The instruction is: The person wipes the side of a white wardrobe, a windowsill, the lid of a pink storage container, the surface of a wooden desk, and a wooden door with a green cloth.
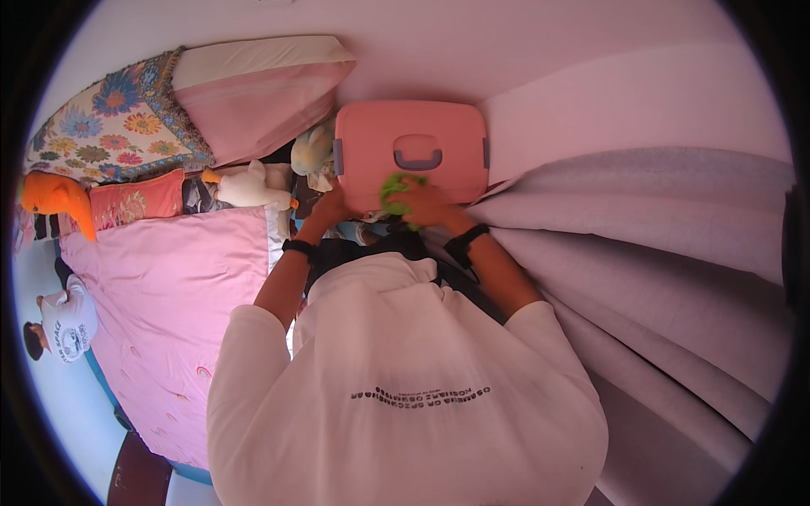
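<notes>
A pink plastic storage box [367,145] with a closed lid stands before me against the wall. Its grey carrying handle [419,162] lies folded in the lid's recess, and a grey latch clip [338,157] sits on each side. My right hand [430,201] holds a bunched green cloth [393,187] against the near part of the lid. At the box's near left corner rests my left hand [330,207], its fingers at the edge; the box hides some of them.
Grey curtains [633,209] hang close on the right. A bed with a pink cover [171,272] fills the left, bearing a plush duck [250,185] and an orange plush toy [60,197]. A plush bunny [310,152] touches the box's left side. Another person [69,316] is beyond the bed.
</notes>
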Tool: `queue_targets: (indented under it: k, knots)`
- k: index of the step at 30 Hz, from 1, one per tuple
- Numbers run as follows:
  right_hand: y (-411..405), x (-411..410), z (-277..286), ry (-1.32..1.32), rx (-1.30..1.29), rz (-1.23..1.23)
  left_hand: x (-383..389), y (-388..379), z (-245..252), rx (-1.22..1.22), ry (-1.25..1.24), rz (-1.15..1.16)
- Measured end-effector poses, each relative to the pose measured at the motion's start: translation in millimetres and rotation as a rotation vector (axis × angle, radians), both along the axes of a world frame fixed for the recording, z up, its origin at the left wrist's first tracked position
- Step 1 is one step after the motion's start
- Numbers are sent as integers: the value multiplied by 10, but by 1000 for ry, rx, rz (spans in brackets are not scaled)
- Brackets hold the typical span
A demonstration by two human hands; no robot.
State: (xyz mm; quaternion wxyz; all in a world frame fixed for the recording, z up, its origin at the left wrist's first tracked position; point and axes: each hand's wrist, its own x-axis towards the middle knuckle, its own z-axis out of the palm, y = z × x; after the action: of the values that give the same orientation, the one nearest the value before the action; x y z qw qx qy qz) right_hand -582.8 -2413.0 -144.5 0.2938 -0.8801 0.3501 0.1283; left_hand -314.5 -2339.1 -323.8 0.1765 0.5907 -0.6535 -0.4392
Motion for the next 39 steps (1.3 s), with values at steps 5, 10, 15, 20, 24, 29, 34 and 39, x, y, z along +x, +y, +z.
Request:
queue_targets:
  k: [5, 10, 15, 20, 24, 29, 34, 39]
  knots:
    - [-275, -538, -179, -19, 69, -211, -139, -193, 703, 150, -26, 31]
    - [89, 504, -95, -242, 16, -7, -115, -124, 301, 192, 32, 45]
    - [170, 959, 15, -295, 191, -57, 74, 31, -58, -10, -27, -74]
    - [-212, 48, -180, -348, 174, -165, -13, 26, 1549, -110, -324, 171]
    - [-249, -537, -300, -243, 415, -535, -67, -43, 1544, -340, -85, 191]
    - [-109, -632, -200, -174, 118, -816, -540, -457, 1279, -640, 79, 10]
    - [128, -918, -394, -233, -228, -782, -1037, -1118, 1193, -574, -85, -143]
    - [267, -1163, -335, -35, -213, -943, -1221, -1407, 1083, -453, -334, -356]
